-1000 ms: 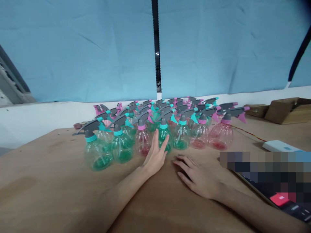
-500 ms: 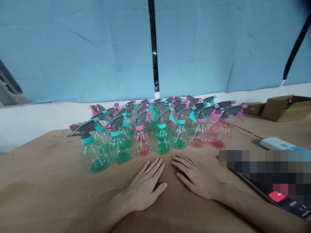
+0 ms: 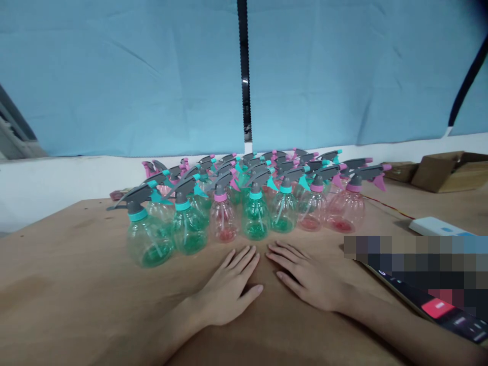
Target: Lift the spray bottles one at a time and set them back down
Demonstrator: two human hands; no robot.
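My left hand (image 3: 232, 287) lies flat on the wooden table (image 3: 76, 295), fingers stretched forward and holding nothing. Beside it my right hand (image 3: 305, 274) also rests flat, its fingers angled inward and slightly spread. Just beyond the fingertips stand several rows of clear spray bottles with grey trigger heads. A green spray bottle (image 3: 255, 218) with a turquoise collar is nearest the left fingertips. Another green spray bottle (image 3: 284, 213) stands in front of the right hand. A pink spray bottle (image 3: 224, 221) and a larger green spray bottle (image 3: 150, 244) are further left; a pink spray bottle (image 3: 346, 211) ends the front row.
At the right lies a tablet-like device (image 3: 423, 300) with a dark screen, partly blurred out. Behind it are a white box-shaped device (image 3: 438, 226) with a thin wire and an open cardboard box (image 3: 450, 173). Blue sheeting (image 3: 152, 76) covers the wall behind.
The view has shifted very slightly. Both hands stay flat on the table, and the bottles stand where they were.
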